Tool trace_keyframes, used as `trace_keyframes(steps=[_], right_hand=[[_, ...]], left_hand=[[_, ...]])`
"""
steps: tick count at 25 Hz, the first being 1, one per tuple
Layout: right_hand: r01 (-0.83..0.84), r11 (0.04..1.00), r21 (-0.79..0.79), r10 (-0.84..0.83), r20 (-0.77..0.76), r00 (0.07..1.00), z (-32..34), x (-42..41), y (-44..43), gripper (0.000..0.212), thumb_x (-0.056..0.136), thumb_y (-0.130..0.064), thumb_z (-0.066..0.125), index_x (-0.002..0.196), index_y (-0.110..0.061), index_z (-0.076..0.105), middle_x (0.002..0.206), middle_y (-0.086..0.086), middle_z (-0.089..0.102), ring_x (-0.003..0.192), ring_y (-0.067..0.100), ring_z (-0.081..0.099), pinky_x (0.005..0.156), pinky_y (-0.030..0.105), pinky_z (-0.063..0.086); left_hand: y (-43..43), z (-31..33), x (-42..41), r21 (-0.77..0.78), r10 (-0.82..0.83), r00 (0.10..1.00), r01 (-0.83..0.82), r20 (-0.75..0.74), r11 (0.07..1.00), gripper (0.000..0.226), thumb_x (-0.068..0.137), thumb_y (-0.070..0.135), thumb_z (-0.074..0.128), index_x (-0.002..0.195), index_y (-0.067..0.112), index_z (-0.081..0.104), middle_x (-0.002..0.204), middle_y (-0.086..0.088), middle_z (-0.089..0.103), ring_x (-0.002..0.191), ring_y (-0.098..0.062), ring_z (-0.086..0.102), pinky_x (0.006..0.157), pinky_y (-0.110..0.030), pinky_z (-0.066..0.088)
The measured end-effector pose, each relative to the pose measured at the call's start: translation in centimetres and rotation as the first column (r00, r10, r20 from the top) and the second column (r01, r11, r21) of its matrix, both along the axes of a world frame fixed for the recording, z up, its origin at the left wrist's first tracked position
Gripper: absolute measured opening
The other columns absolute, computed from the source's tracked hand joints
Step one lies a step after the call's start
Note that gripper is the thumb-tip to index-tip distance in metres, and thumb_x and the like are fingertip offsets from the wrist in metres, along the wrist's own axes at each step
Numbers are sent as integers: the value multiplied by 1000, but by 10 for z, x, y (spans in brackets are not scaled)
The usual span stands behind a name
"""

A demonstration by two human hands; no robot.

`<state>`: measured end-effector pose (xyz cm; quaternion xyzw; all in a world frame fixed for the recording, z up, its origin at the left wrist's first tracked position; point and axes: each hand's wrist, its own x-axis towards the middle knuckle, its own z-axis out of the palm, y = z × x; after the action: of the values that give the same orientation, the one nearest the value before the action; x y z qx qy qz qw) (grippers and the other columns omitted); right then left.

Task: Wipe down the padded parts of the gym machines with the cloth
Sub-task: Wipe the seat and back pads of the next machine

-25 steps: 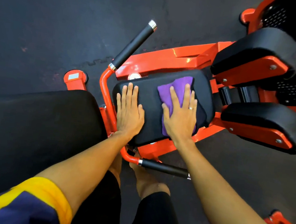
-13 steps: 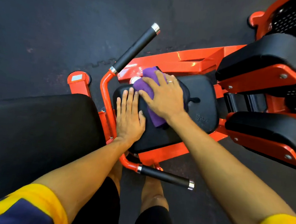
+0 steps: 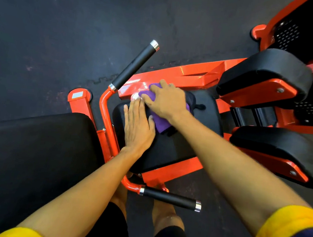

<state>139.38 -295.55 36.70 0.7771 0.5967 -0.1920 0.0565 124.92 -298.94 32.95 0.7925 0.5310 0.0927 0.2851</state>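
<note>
A black padded seat (image 3: 175, 149) sits on an orange machine frame (image 3: 187, 77). My left hand (image 3: 138, 126) lies flat on the seat's left part, fingers straight. My right hand (image 3: 168, 101) presses a purple cloth (image 3: 160, 123) against the seat's far left corner, fingers spread over it. Most of the cloth is hidden under that hand; purple shows at the fingertips and below the palm. Two more black pads stand to the right, an upper pad (image 3: 269, 70) and a lower pad (image 3: 273, 142).
A large black back pad (image 3: 33, 140) fills the left. Two black-gripped handles stick out, one far (image 3: 136, 66) and one near (image 3: 170, 198). Dark rubber floor (image 3: 65, 22) surrounds the machine. My legs stand below the seat.
My right hand has swept the purple cloth from the seat's right part across to its far left corner. My left hand has stayed flat on the seat.
</note>
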Motion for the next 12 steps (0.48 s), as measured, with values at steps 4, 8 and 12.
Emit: trace_keyframes(steps=[4, 8, 12], right_hand=[[97, 994, 44, -101, 87, 991, 7, 84, -39, 55, 100, -64, 41, 135, -25, 60, 131, 11, 55, 110, 39, 58, 87, 43, 48], [197, 977, 85, -208, 151, 966, 1, 56, -40, 53, 99, -57, 46, 123, -16, 68, 135, 17, 58, 105, 41, 59, 94, 45, 45], [-69, 991, 115, 62, 68, 996, -8, 54, -43, 53, 95, -57, 46, 122, -17, 69, 136, 18, 60, 97, 41, 62, 91, 44, 48]], left_hand=[[6, 2, 15, -1, -18, 1000, 18, -12, 1000, 62, 97, 18, 53, 154, 3, 32, 160, -14, 33, 153, -28, 22, 127, -40, -6], [10, 0, 33, -5, 8, 999, -9, -46, 1000, 56, 98, 27, 43, 148, 2, 41, 152, -13, 43, 150, -29, 28, 127, -48, -2], [6, -8, 40, 86, -6, 987, 20, -163, 996, 59, 100, 38, 35, 148, 5, 43, 151, -13, 46, 147, -30, 34, 127, -52, 4]])
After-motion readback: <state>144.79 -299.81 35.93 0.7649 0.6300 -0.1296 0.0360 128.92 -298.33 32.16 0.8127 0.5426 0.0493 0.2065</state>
